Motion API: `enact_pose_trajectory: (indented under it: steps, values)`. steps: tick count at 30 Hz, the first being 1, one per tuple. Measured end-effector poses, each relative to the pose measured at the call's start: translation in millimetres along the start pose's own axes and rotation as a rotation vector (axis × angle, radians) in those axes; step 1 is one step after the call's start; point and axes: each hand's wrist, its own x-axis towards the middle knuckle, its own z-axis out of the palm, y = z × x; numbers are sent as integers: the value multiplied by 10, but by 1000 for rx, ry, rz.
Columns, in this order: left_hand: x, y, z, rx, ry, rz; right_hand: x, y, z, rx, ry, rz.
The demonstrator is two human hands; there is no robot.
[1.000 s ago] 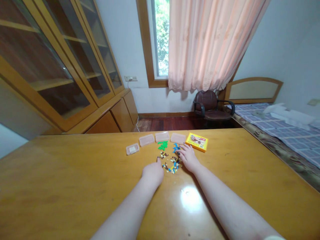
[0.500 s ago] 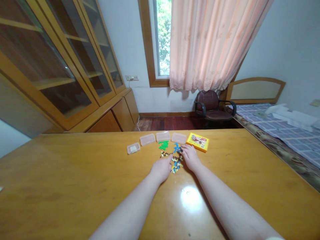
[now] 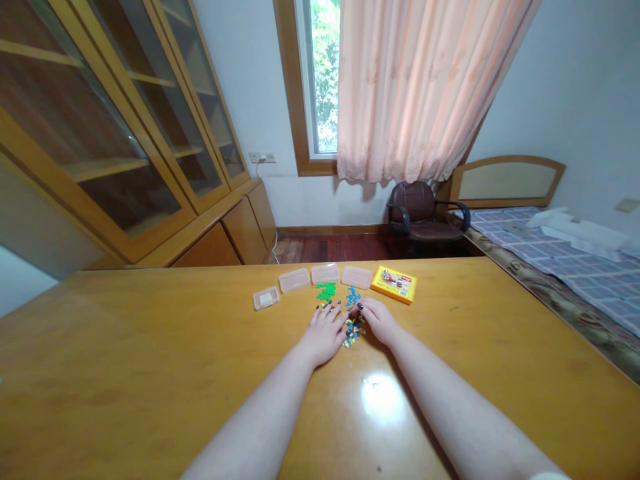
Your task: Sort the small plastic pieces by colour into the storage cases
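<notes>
A heap of small mixed-colour building bricks (image 3: 354,329) lies on the wooden table (image 3: 150,360). My left hand (image 3: 325,330) rests flat on the left part of the heap, fingers spread toward a cluster of green bricks (image 3: 327,291). My right hand (image 3: 379,320) lies at the heap's right side, fingers bent and fingertips touching pieces just below a small group of blue bricks (image 3: 353,294). Whether it pinches a piece is hidden.
Several small clear plastic boxes (image 3: 293,280) stand in a row beyond the bricks, one (image 3: 265,297) farther left. A yellow box (image 3: 394,284) lies to their right. Behind the table are a chair (image 3: 423,212), a bed (image 3: 575,260) and glass-fronted cabinets (image 3: 125,133).
My left hand has moved right and forward from a loose fist beside the heap to lie flat over its left part. My right hand has drawn back slightly toward the heap.
</notes>
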Motion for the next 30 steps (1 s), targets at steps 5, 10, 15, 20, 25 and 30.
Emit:
enact_pose_trajectory:
  steps: [5,10,15,20,25,30]
  values:
    - [-33,49,-15,50,4,-74,5,22,3,8,34,68]
    - [-98,151,-36,95,-27,-172,19,26,-29,-112,18,33]
    - [-139,236,-81,111,-23,-212,37,-54,-26,-317,-141,-143]
    - [-128,261,-74,131,6,-326,6,-112,23,-454,-242,-115]
    - [-88,229,-67,119,101,-332,2,-60,45,-563,-168,11]
    - [-90,216,-102,127,81,-314,28,-7,20,-575,-47,28]
